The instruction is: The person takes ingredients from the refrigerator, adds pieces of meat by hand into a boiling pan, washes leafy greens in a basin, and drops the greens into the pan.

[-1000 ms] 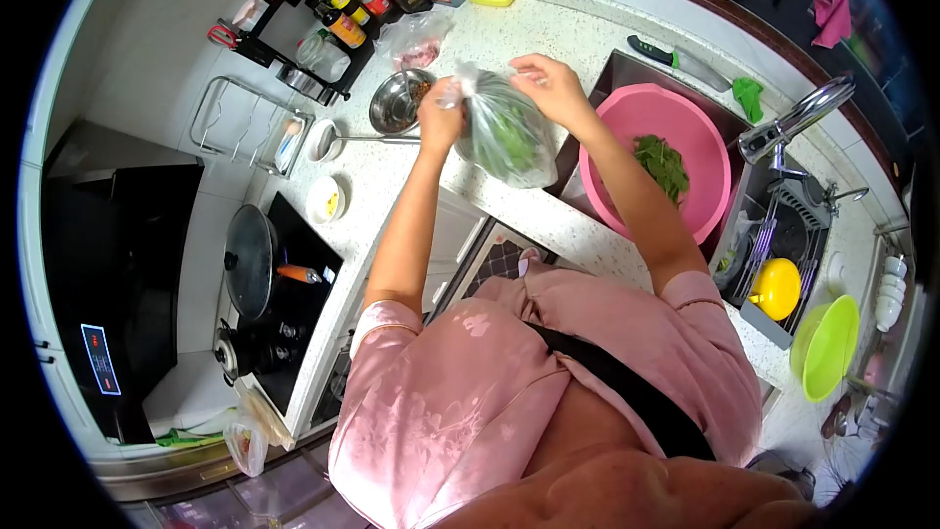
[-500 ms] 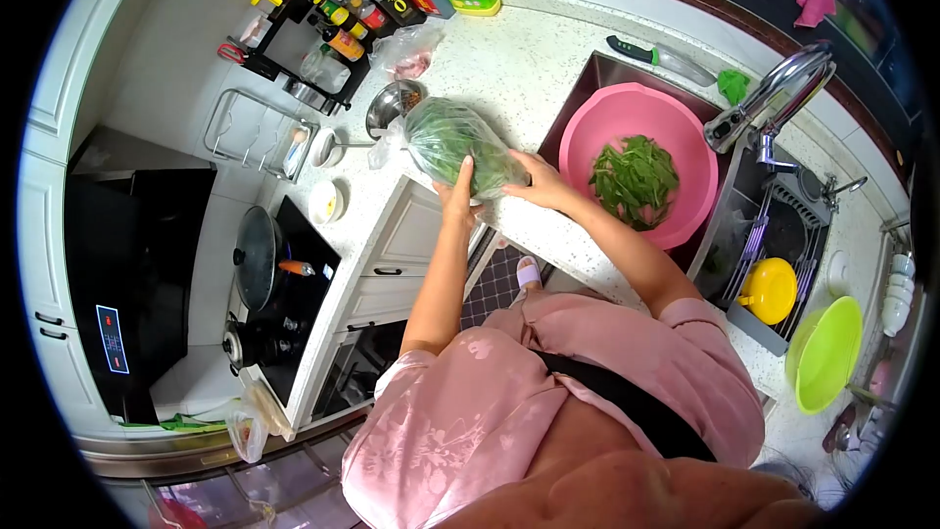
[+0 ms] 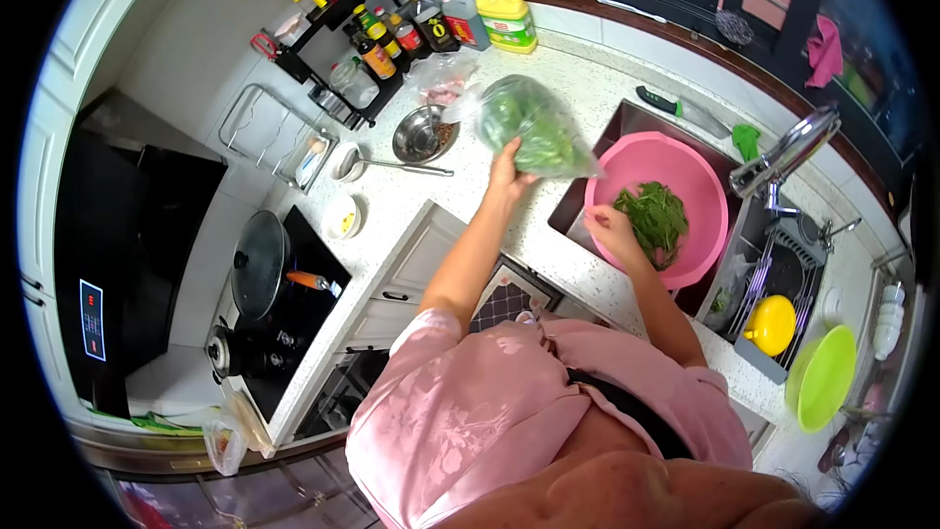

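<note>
My left hand (image 3: 510,174) grips the lower side of a clear plastic bag (image 3: 534,127) full of green leaves, held above the counter left of the sink. Over the near left rim of the pink basin (image 3: 700,176) is my right hand (image 3: 609,227), its fingers drawn together; what they hold, if anything, is too small to tell. Loose green leaves (image 3: 658,220) lie in the basin, which stands in the sink. The bag's narrow end points left, towards a metal bowl (image 3: 421,137) with a ladle across it.
A knife (image 3: 700,118) lies behind the sink near the faucet (image 3: 793,152). At the back left are bottles (image 3: 401,34) and a bag of meat (image 3: 443,83). A white bowl (image 3: 342,217) sits near the stove, with a lidded pan (image 3: 260,264). A drying rack stands right of the sink.
The bag of leaves has moved right and away from me, beside the basin. My right hand has let go of the bag and moved right to the basin's rim. The camera view has shifted.
</note>
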A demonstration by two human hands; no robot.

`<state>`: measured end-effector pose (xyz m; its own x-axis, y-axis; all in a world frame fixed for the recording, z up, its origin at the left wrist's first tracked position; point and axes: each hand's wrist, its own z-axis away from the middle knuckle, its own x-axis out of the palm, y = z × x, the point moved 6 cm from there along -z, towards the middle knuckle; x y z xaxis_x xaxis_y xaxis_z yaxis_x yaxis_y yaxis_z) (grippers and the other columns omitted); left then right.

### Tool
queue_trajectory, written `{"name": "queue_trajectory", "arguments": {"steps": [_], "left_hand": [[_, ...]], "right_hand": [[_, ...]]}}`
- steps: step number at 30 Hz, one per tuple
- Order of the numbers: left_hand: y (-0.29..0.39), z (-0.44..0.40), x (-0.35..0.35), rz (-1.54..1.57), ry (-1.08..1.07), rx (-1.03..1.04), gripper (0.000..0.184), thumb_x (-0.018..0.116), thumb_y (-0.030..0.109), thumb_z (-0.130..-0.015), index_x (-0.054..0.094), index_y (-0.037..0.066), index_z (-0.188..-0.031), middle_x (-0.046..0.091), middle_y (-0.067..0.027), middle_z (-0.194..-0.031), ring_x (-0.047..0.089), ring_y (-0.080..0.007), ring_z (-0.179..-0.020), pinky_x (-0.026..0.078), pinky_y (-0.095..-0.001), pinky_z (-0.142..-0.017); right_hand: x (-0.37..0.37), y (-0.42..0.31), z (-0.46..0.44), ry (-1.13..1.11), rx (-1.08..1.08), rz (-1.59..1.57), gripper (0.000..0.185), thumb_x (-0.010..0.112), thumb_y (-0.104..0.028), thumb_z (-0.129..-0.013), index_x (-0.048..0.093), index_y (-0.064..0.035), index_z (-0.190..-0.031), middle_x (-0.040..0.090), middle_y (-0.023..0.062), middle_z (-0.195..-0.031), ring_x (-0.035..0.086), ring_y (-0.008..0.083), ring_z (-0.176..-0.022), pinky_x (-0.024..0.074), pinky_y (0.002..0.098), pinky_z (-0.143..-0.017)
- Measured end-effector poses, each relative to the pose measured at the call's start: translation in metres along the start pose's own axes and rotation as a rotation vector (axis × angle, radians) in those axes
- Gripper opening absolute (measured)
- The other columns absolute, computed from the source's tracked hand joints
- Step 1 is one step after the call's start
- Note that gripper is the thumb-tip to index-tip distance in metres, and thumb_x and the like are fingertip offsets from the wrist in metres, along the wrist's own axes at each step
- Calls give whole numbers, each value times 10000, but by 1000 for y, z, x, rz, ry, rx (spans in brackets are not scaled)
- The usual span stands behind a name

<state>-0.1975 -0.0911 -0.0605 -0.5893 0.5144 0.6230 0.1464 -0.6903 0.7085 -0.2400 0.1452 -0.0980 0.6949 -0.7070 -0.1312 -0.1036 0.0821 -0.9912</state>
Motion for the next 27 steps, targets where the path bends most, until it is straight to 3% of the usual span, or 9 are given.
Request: {"name": "queue_trajectory", "arguments": {"steps": [7, 10, 12, 13, 15, 17, 19, 21, 27], "left_hand": [[-2, -91, 50, 274, -12, -100, 441, 500, 275, -883, 388, 80, -1262, 521, -168, -1200, 533, -348, -1076, 413, -604, -879], [12, -106, 79, 196, -188, -94, 577, 553, 329, -858, 319, 102, -1334, 375, -155, -1355, 456, -371, -1160, 330, -603, -947], [1, -85, 69, -203, 220, -271, 681, 566, 372, -854, 232, 132, -1397, 194, -178, -1449, 401, -391, -1205, 308, -559, -979], [-13, -90, 56, -194, 238, -289, 681, 566, 372, -854, 232, 132, -1397, 194, -178, -1449, 401, -391, -1205, 308, -559, -979], [-36, -106, 43, -249, 30, -268, 763, 598, 381, -832, 171, 144, -1419, 93, -168, -1475, 421, -396, -1184, 364, -525, -955], [-53, -90, 30, -178, -62, -296, 705, 597, 341, -837, 225, 102, -1386, 219, -183, -1424, 499, -362, -1104, 476, -466, -860], [-61, -58, 11, -211, -76, -341, 507, 566, 336, -860, 385, 61, -1245, 494, -197, -1183, 576, -321, -971, 502, -434, -810], [-62, -21, -19, -137, -72, -384, 393, 571, 336, -860, 495, 68, -1136, 596, -151, -990, 611, -302, -884, 518, -419, -739], [-45, 111, -143, 116, 232, -188, 305, 500, 308, -903, 498, 72, -1096, 602, -157, -1031, 612, -247, -885, 513, -382, -782]], "right_hand": [[-22, 20, 32, 49, 21, 38, 226, 615, -109, -822, 599, 16, -1009, 621, 37, -864, 562, 86, -743, 452, 219, -652], [-30, 19, 32, 112, 116, -9, 216, 600, -112, -833, 599, 9, -1012, 616, 22, -842, 547, 70, -714, 436, 205, -619], [-27, 21, 41, 120, 211, -37, 212, 592, -115, -839, 599, 5, -1014, 611, 13, -831, 538, 62, -701, 427, 200, -603], [-26, 22, 40, 111, 200, -32, 206, 584, -116, -845, 598, 2, -1012, 606, 6, -823, 530, 57, -689, 418, 197, -587], [-24, 23, 36, 72, 208, -28, 200, 577, -118, -850, 597, 0, -1010, 600, 0, -815, 523, 51, -677, 409, 194, -571], [-15, 18, 31, 10, 265, -162, 176, 592, -105, -822, 610, 19, -946, 596, 9, -764, 509, 55, -673, 414, 205, -597], [-8, -11, 22, -58, 253, -105, 172, 587, -101, -826, 608, 21, -946, 595, 11, -767, 510, 54, -670, 408, 202, -587], [8, -15, 8, -134, 216, -51, 169, 583, -97, -829, 606, 24, -945, 595, 14, -771, 510, 53, -667, 403, 199, -576], [51, -2, -27, -370, 230, -66, 187, 550, -140, -880, 597, -26, -1021, 630, 29, -859, 585, 85, -727, 449, 205, -613]]}}
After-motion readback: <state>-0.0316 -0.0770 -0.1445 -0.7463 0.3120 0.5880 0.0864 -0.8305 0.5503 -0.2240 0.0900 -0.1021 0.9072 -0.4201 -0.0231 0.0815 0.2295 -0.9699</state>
